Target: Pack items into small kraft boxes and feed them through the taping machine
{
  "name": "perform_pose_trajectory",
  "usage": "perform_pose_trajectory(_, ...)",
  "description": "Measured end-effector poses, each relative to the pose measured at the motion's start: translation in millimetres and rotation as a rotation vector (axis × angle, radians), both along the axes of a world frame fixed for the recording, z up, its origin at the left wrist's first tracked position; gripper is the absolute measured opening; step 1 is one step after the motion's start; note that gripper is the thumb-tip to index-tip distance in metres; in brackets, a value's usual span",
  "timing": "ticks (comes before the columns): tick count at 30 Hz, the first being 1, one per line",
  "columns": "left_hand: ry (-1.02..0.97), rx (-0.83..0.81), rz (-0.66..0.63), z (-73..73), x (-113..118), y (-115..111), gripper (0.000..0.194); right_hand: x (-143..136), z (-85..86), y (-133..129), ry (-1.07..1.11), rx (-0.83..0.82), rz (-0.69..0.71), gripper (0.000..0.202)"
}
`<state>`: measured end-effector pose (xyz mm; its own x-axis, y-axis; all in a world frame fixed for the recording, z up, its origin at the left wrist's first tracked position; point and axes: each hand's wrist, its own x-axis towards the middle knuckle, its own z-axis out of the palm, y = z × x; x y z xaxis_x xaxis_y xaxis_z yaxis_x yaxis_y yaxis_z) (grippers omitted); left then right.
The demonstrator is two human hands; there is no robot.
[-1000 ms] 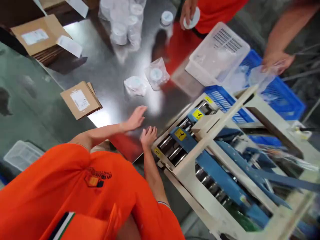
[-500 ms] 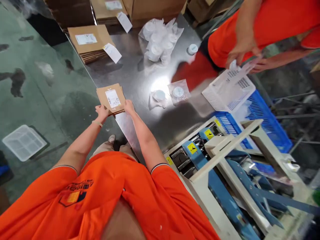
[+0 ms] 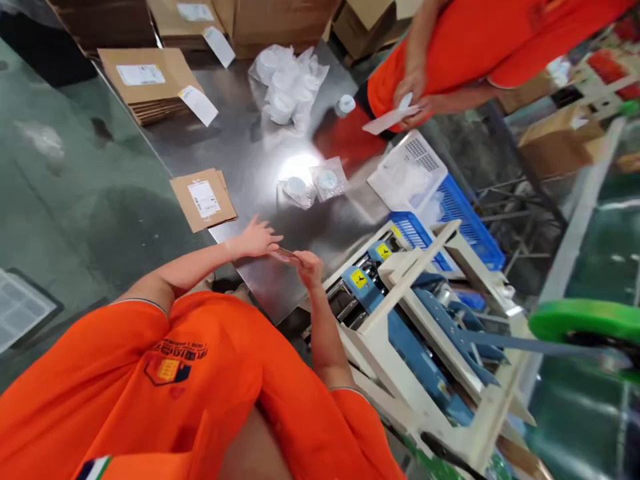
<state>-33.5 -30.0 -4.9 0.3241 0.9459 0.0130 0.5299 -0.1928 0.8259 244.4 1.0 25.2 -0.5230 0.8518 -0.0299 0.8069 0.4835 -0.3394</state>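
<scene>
Over the metal table's front part, my right hand [image 3: 307, 267] pinches one end of a thin brown cardboard piece [image 3: 286, 254], seen nearly edge-on. My left hand [image 3: 257, 239] is at the piece's other end, its fingers spread. To the left, a small stack of flat cardboard mailers [image 3: 204, 199] with a white label lies at the table's left edge, apart from both hands. Two round white items in clear bags, one [image 3: 296, 187] beside the other [image 3: 328, 180], lie beyond my hands.
A machine [image 3: 375, 293] stands at the right, near my right forearm. Behind it are a white basket [image 3: 410, 170] and a blue crate [image 3: 470, 217]. Bagged white jars [image 3: 287, 87] and stacked cardboard [image 3: 145, 80] lie farther back. A person [image 3: 450, 60] holds a white sheet.
Both hands have left the labelled mailers and moved right. My right hand now holds a thin cardboard piece; my left fingers have spread. The other person's hands have lifted away from the basket.
</scene>
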Motion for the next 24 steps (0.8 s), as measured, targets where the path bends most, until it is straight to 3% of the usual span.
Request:
perform_pose_trajectory(2,0.034,-0.210,-0.156,-5.6,-3,13,0.046,-1,-11.6,-15,0.029,-0.033,-0.022,0.028)
perform_pose_trajectory(4,0.068,-0.330,-0.199,-12.8,-7,25,0.057,-5,-19.4,-20,0.058,-0.006,-0.031,0.034)
perform_pose_trajectory(9,0.179,-0.334,-0.141,-11.1,2,53,0.065,-1,-26.1,-40,-0.052,0.095,-0.011,0.047)
perform_pose_trajectory(12,0.215,-0.303,-0.100,0.0,36,72,0.061,2,-29.4,-53,-0.071,-0.001,0.093,0.044)
perform_pose_trajectory(15,0.194,-0.290,-0.155,9.8,83,91,0.051,3,-30.8,-46,0.029,-0.171,0.201,0.045)
perform_pose_trajectory(18,0.098,-0.193,-0.192,13.8,108,101,0.044,3,-30.0,-24,0.268,-0.380,0.139,0.051)
perform_pose_trajectory(20,-0.010,-0.023,-0.075,11.5,100,100,0.053,3,-29.2,-13,0.449,-0.487,0.030,0.062)
perform_pose_trajectory(22,-0.058,0.114,0.114,5.7,76,88,0.058,2,-29.0,-9,0.570,-0.527,-0.070,0.066)
perform_pose_trajectory(24,-0.023,0.122,0.158,-1.9,46,65,0.054,0,-29.7,-11,0.640,-0.520,-0.146,0.067)
